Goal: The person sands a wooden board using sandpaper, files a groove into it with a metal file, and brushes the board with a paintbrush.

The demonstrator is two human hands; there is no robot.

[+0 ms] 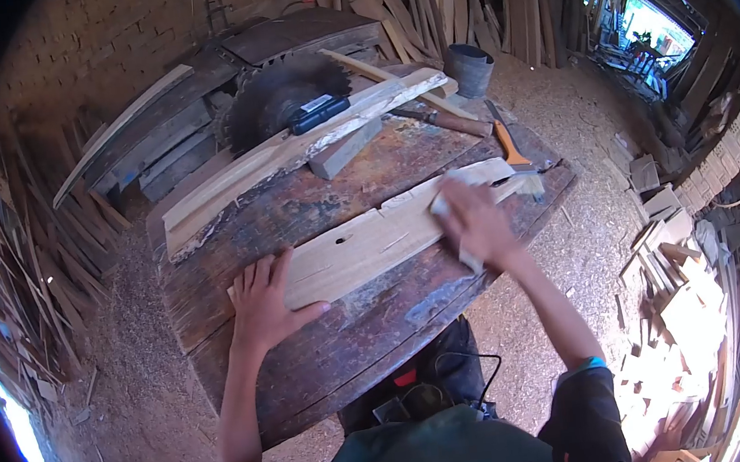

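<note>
Board (354, 255) flat on bench (345, 345), ctr of frame, long axis lower L to upper R. L hand (261, 304) on its L end, fingers spread, nothing gripped; from there board runs R & slightly up. R hand (479, 225) toward R end, blurry, clutching pale pad (471, 261) vs. top face. Both hands in contact, neither nearer. Brush (513, 146) just past R end. Rough plank (241, 185) behind, approx. parallel; saw blade (281, 97) beyond, upper ctr.
</note>
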